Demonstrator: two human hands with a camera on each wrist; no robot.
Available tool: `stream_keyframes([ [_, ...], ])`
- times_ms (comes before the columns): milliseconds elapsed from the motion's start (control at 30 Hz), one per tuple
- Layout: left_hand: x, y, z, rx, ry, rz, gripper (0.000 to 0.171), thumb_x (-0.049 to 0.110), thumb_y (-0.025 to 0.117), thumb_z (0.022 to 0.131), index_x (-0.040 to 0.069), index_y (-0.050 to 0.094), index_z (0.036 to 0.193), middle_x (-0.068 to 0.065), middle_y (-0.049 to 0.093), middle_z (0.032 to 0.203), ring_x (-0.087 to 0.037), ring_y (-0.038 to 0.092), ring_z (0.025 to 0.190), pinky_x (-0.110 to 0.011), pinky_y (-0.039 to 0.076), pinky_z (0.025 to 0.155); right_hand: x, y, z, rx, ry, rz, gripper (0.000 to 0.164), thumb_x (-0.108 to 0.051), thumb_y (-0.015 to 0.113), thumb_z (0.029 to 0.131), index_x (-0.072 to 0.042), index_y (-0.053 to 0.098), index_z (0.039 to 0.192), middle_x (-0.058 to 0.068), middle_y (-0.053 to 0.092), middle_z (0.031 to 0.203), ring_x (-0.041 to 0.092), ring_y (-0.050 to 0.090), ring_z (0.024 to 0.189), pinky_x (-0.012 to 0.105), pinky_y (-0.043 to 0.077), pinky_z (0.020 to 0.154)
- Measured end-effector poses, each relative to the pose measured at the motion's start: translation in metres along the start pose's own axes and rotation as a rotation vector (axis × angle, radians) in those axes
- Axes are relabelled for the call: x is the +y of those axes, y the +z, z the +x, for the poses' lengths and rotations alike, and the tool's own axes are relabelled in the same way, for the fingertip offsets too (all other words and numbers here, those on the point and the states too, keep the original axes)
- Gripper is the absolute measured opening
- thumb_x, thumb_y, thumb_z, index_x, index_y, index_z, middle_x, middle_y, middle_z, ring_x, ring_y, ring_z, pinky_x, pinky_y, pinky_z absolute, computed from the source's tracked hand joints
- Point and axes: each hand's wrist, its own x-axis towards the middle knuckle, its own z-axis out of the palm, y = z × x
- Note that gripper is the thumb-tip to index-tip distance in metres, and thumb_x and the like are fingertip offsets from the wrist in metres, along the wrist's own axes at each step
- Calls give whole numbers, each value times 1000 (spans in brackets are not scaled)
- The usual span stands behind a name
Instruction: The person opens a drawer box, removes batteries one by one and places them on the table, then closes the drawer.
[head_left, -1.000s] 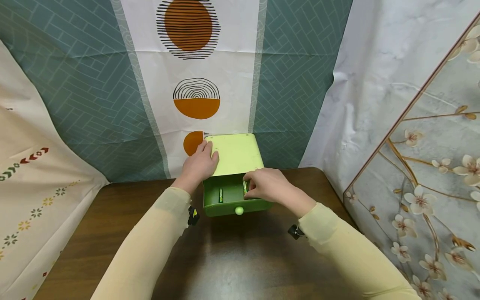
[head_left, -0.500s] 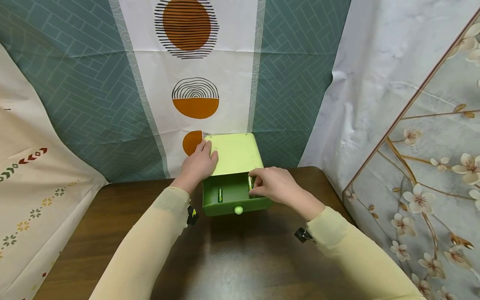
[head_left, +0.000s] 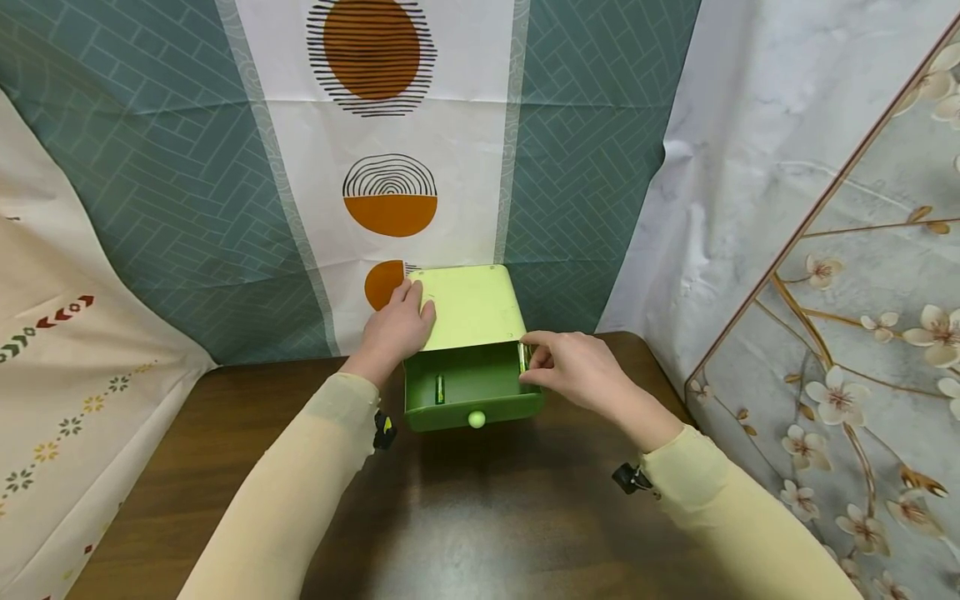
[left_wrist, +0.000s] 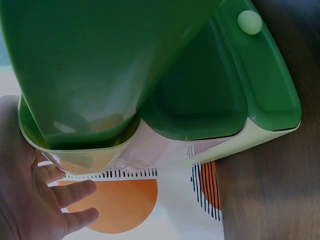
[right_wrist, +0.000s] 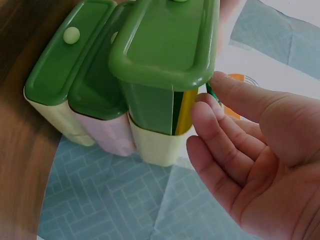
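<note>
Moved rightward: right hand (head_left: 581, 367), pinching 1 cylinder (head_left: 523, 358) near drawer's (head_left: 510, 409) right edge; left hand (head_left: 396, 327) lay straight-fingered. Positioning seemed underway, next needing steadiness.

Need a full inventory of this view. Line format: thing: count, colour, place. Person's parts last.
drawer unit: 1, pale yellow and pink shell, centre of head view
open drawer: 1, green, top level
closed drawers: 2, green, below it
knobs: 3, pale green, one per drawer front
slim cylinders: 2, green, one in the open drawer's left part, one held at its right side
table: 1, dark brown, under the unit
hung cloths: at least 3, teal-white-orange behind, cream patterned left, pale floral right
wrist devices: 2, mostly black, one by each cuff
sleeves: 2, pale cream, both forearms
left grip: 1, bare, on the unit's top left
right grip: 1, bare, pinching one cylinder
</note>
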Motion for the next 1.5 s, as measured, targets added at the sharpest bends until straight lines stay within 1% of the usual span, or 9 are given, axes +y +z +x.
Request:
stream_keyframes([
  [333,-2,1,2,-4,-4,1,71,46,26,119,7,18,178,-16,11,184,-40,23,166,-65,33,125,13,-7,-8,18,27,-21,55,-28,89,95,-9,73,144,-20,75,90,3,64,74,37,53,74],
  [600,-1,1,2,-11,-4,-4,71,46,26,119,7,18,178,-15,10,184,-39,21,167,-65,30,126,25,-7,-11,35,40,-27,52,-28,88,96,-9,73,142,-18,75,90,3,62,72,36,52,69],
  [800,0,1,1,-5,-6,-8,72,47,26,118,8,18,178,-14,11,185,-39,22,167,-65,31,126,33,-6,-12,50,41,-55,51,-27,88,96,-8,73,141,-17,75,90,3,62,71,36,52,68],
  [1033,-1,0,1,-8,-3,-4,71,46,25,119,8,17,178,-15,10,185,-38,20,167,-65,30,126,40,-4,-10,58,52,-82,50,-27,88,96,-8,73,140,-15,77,91,4,64,70,37,53,67],
  [1233,-1,0,1,-6,-2,-3,72,47,26,119,8,18,178,-14,10,184,-38,22,167,-65,31,126,46,-1,-8,68,73,-109,51,-27,89,95,-8,74,140,-13,78,92,8,68,74,39,54,66],
  [1500,-2,1,3,-17,-13,-4,72,48,24,118,9,17,178,-14,9,185,-38,20,167,-65,29,127,59,9,-2,50,102,-108,50,-25,88,96,-6,73,139,-11,77,92,9,66,72,39,53,65],
])
